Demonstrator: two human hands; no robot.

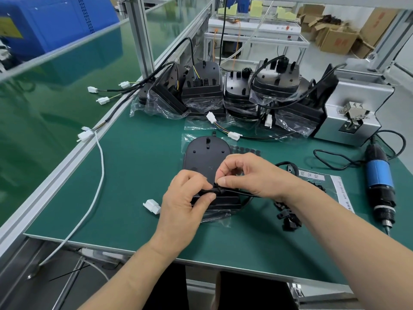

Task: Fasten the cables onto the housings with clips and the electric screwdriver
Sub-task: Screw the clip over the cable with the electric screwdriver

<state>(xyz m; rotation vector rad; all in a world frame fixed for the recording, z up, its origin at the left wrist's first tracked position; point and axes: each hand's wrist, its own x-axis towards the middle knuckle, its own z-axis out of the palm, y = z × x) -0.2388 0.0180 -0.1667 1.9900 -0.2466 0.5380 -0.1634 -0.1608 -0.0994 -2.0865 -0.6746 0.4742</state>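
Both hands meet over the near end of a black housing (204, 156), which lies flat in its clear bag at the middle of the green bench (134, 175). The left hand (185, 198) grips a black cable (237, 192) between thumb and curled fingers. The right hand (250, 175) pinches the same cable just beside it with thumb and forefinger, the other fingers curled above. The cable runs on to the right under the right wrist. A small dark lump sits where the fingertips meet, and I cannot tell whether it is a clip.

A white connector (153, 205) lies just left of the left hand. Loose black clips (288, 218) are heaped on a printed sheet (335, 186) near the right forearm. The electric screwdriver (380, 182) lies at the right edge, tip toward the person. At the back stand bagged housings with cables (237, 92), beside a grey metal box (355, 101).
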